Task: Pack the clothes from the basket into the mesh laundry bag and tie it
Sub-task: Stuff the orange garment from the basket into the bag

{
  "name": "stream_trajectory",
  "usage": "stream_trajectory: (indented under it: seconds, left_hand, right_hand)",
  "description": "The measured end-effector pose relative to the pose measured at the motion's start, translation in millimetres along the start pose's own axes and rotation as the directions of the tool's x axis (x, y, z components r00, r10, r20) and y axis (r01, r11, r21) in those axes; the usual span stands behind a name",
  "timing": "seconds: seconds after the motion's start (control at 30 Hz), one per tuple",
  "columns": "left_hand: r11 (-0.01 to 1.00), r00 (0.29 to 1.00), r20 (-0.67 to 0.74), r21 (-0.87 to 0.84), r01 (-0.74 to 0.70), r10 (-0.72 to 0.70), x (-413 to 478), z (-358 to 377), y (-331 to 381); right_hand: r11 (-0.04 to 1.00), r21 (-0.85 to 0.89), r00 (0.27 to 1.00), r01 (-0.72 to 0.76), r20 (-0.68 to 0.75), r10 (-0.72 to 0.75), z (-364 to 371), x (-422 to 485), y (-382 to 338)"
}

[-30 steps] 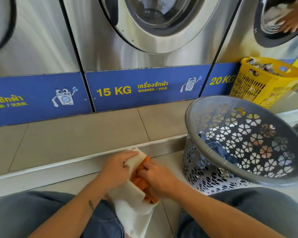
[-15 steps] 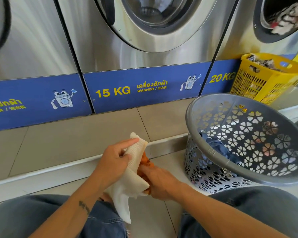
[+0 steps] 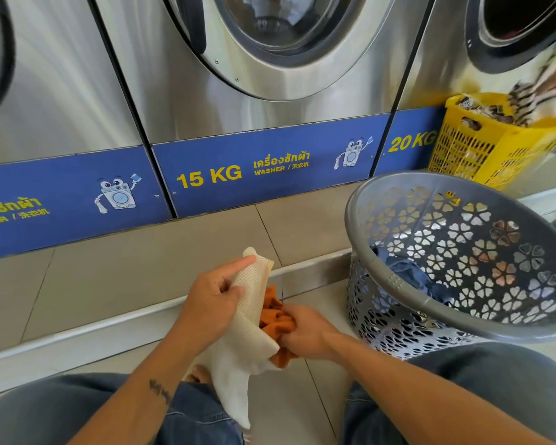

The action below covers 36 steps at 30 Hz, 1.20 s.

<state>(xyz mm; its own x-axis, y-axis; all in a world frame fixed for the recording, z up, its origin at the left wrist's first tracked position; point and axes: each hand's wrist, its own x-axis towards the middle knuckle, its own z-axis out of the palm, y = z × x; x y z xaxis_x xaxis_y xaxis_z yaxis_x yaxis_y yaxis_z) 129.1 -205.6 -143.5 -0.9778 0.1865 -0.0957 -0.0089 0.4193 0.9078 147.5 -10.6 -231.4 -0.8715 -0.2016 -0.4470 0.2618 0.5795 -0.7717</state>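
Left hand (image 3: 211, 303) is gripping the white mesh laundry bag (image 3: 244, 335) at its mouth edge, index finger lying along the rim. Bag's hanging w/ long axis near vertical, mouth pointing up & right, tail drooping btwn the knees. Right hand (image 3: 305, 332) is clenching an orange garment (image 3: 275, 319) at the mouth. Grey basket (image 3: 382, 277), tilted, is sitting just right w/ blue clothes (image 3: 411, 274) inside; yellow basket (image 3: 482, 149) behind it.
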Motion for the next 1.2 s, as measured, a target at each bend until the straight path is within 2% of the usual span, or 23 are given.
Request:
stream_trajectory:
  seconds: [0.07, 0.13, 0.2, 0.27, 0.3, 0.4, 0.53, 0.63, 0.73, 0.87, 1.07, 1.2]
  left_hand:
    - [0.999, 1.000, -0.018, 0.050, 0.022, -0.021, 1, 0, -3]
    - [0.997, 0.999, -0.019, 0.069, 0.029, -0.028, 2, 1, -5]
    - [0.999, 1.000, -0.022, 0.040, 0.014, -0.013, 1, 1, -3]
    - [1.000, 0.999, -0.029, -0.019, -0.025, 0.024, 0, -1, 6]
    - [0.998, 0.999, -0.028, -0.042, -0.045, 0.044, -1, -2, 10]
    - [0.997, 0.997, 0.005, -0.004, -0.079, 0.079, -3, -5, 14]
    - [0.987, 0.998, -0.018, 0.154, -0.050, 0.053, -1, -5, -4]
    - [0.983, 0.994, -0.112, 0.184, 0.021, 0.000, 6, -3, -17]
    - [0.970, 0.988, -0.155, 0.243, 0.018, 0.020, 10, 0, -22]
    - [0.950, 0.992, -0.105, 0.311, -0.040, 0.076, 10, 8, -24]
    - [0.944, 0.988, 0.146, 0.319, -0.090, 0.045, 9, 22, -19]
    - [0.931, 0.972, 0.231, 0.344, -0.121, 0.041, 8, 30, -16]
  right_hand:
    - [0.976, -0.182, 0.987, 0.121, -0.086, -0.138, 3, -2, -9]
    - [0.895, -0.339, 0.924, 0.292, -0.144, -0.355, 5, -4, -18]
    - [0.791, -0.414, 0.829, 0.451, -0.134, -0.542, 9, -5, -24]
    - [0.701, -0.468, 0.778, 0.538, -0.045, -0.626, 16, -1, -23]
    - [0.692, -0.499, 0.805, 0.522, 0.018, -0.594, 19, 1, -19]
    - [0.674, -0.658, 0.931, 0.336, 0.126, -0.342, 20, 1, -4]
    - [0.633, -0.765, 0.990, 0.119, 0.045, -0.132, 13, -1, 13]
    - [0.463, -0.884, 0.996, 0.065, 0.032, -0.078, 7, -3, 20]
    - [0.284, -0.956, 0.995, 0.072, 0.047, -0.093, 2, -8, 25]
    - [0.306, -0.951, 0.992, 0.052, 0.014, -0.123, -4, -12, 22]
    - [0.423, -0.906, 0.986, 0.022, -0.050, -0.157, -10, -15, 18]
    - [0.509, -0.861, 0.968, 0.028, -0.103, -0.227, -22, -15, 20]
